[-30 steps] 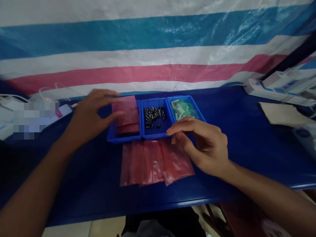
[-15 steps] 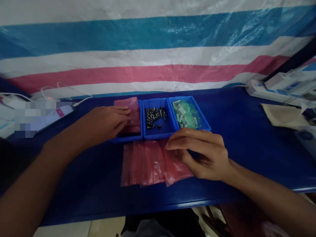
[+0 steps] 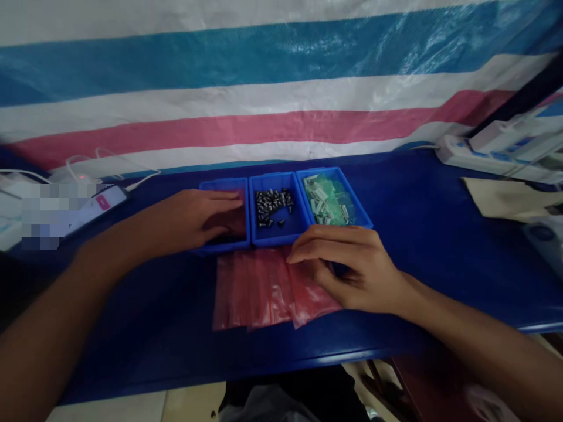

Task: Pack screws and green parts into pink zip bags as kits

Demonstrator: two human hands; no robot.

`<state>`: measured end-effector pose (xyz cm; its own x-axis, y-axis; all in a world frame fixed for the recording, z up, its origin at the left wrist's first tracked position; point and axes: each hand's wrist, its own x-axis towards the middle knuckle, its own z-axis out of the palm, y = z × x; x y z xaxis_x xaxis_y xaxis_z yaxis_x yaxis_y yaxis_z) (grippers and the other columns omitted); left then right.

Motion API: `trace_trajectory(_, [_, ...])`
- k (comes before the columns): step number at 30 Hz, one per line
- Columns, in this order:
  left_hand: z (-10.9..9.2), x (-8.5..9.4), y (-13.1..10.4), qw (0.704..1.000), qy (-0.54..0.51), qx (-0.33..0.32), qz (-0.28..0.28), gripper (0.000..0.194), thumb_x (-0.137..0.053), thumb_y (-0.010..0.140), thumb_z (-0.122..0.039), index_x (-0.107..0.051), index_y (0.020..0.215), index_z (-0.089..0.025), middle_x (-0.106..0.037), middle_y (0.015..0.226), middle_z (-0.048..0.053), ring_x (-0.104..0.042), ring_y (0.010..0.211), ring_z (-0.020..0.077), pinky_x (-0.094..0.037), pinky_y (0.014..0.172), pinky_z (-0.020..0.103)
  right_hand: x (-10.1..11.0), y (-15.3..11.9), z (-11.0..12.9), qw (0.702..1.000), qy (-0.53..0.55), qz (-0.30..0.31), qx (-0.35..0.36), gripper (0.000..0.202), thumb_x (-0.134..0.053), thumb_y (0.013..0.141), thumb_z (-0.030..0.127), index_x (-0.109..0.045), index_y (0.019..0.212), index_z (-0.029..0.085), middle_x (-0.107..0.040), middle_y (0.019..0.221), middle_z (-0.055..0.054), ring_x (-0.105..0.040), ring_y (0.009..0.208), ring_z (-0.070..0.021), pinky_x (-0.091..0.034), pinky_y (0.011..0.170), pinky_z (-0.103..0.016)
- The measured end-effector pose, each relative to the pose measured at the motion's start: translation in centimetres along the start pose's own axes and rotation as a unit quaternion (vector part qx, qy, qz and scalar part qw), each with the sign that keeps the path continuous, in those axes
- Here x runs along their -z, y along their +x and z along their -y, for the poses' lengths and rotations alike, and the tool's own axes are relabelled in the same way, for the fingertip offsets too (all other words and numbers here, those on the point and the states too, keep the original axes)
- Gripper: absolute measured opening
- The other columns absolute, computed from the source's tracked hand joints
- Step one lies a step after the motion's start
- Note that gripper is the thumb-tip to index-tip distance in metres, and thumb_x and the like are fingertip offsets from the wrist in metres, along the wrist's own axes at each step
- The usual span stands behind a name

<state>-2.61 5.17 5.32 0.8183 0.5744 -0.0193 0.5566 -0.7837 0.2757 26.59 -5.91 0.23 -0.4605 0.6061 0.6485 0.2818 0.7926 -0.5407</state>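
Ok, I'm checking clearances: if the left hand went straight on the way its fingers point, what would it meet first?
The left hand would probably meet the left blue tray's right wall, though its height is unclear.

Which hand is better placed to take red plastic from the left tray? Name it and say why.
Left, I'd judge: the left hand is over the left tray and its red plastic; the right hand is over the red bags laid in front.
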Motion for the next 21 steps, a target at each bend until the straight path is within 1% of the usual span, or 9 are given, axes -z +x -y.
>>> trace_trajectory(2, [-0.5,0.2,0.3,1.000,-0.014,-0.007,-0.005,0.049,-0.053,0.101,-0.029,-0.073,0.144,-0.015,-0.074,0.150,0.014,-0.076,0.131,0.0295,-0.058,0.115,0.045,0.3,0.0,0.0,0.999,-0.003,0.042,-0.011,0.021,-0.058,0.102,0.007,-0.076,0.105,0.015,-0.076,0.082,-0.001,-0.063,0.058,-0.0065,-0.051,0.056,-0.019])
trace_trajectory(4, [-1.1,0.4,0.3,0.999,-0.021,0.011,-0.027,0.051,-0.050,0.109,-0.045,-0.073,0.144,-0.015,-0.077,0.144,0.014,-0.077,0.127,0.0311,-0.060,0.113,0.047,0.5,-0.1,0.0,0.996,-0.012,0.084,-0.026,0.015,-0.063,0.105,0.018,-0.077,0.109,0.013,-0.067,0.064,0.005,-0.054,0.047,-0.0059,-0.042,0.050,-0.020])
trace_trajectory(5, [-1.5,0.3,0.1,0.998,-0.023,0.026,-0.046,0.059,-0.048,0.111,-0.055,-0.071,0.147,-0.014,-0.077,0.144,0.014,-0.077,0.129,0.0323,-0.059,0.115,0.048,0.7,-0.1,0.1,0.993,-0.029,0.111,-0.037,0.018,-0.065,0.106,0.024,-0.077,0.112,0.012,-0.063,0.058,0.006,-0.053,0.045,-0.0073,-0.039,0.048,-0.022])
trace_trajectory(8, [-2.7,-0.5,-0.3,0.995,-0.023,0.043,-0.081,0.091,-0.043,0.107,-0.085,-0.060,0.159,-0.013,-0.065,0.159,0.018,-0.066,0.147,0.0361,-0.049,0.127,0.055,0.7,-0.1,0.4,0.962,-0.132,0.224,-0.083,0.033,-0.069,0.107,0.042,-0.077,0.122,0.014,-0.069,0.061,0.001,-0.061,0.051,-0.0150,-0.033,0.053,-0.029])
trace_trajectory(10, [-3.1,-1.6,-0.6,0.996,-0.024,0.031,-0.080,0.099,-0.043,0.102,-0.092,-0.060,0.160,-0.014,-0.055,0.167,0.019,-0.057,0.156,0.0372,-0.044,0.133,0.056,0.4,0.0,0.6,0.930,-0.194,0.285,-0.126,0.039,-0.071,0.105,0.048,-0.075,0.129,0.017,-0.077,0.073,-0.004,-0.067,0.060,-0.0202,-0.031,0.058,-0.032])
trace_trajectory(12, [-3.2,-2.8,-0.6,0.995,-0.036,0.024,-0.087,0.087,-0.049,0.104,-0.086,-0.067,0.154,-0.018,-0.053,0.168,0.017,-0.054,0.158,0.0360,-0.043,0.135,0.056,0.0,0.1,0.7,0.911,-0.217,0.306,-0.169,0.039,-0.072,0.103,0.043,-0.073,0.134,0.019,-0.080,0.083,-0.007,-0.071,0.067,-0.0223,-0.031,0.062,-0.033])
trace_trajectory(14, [-3.0,-3.6,-0.7,0.991,-0.064,0.020,-0.113,0.067,-0.061,0.105,-0.075,-0.075,0.146,-0.024,-0.058,0.165,0.012,-0.057,0.156,0.0341,-0.043,0.135,0.054,-0.4,0.1,0.8,0.908,-0.205,0.301,-0.205,0.039,-0.071,0.100,0.035,-0.071,0.136,0.019,-0.080,0.084,-0.006,-0.069,0.066,-0.0211,-0.031,0.063,-0.032])
trace_trajectory(16, [-2.8,-4.0,-0.8,0.986,-0.098,0.019,-0.132,0.053,-0.072,0.102,-0.068,-0.078,0.141,-0.031,-0.063,0.161,0.007,-0.061,0.152,0.0326,-0.045,0.135,0.051,-0.7,0.0,0.7,0.912,-0.184,0.288,-0.225,0.041,-0.069,0.095,0.026,-0.071,0.136,0.018,-0.078,0.079,-0.004,-0.064,0.061,-0.0185,-0.030,0.062,-0.031])
trace_trajectory(21, [-2.7,-4.3,-0.9,0.971,-0.157,0.041,-0.174,0.038,-0.086,0.095,-0.055,-0.082,0.131,-0.043,-0.068,0.156,-0.004,-0.064,0.150,0.0318,-0.044,0.136,0.049,-0.4,-0.2,0.1,0.943,-0.076,0.237,-0.223,0.042,-0.063,0.082,0.008,-0.074,0.122,0.017,-0.064,0.065,0.006,-0.054,0.054,-0.0109,-0.030,0.058,-0.027])
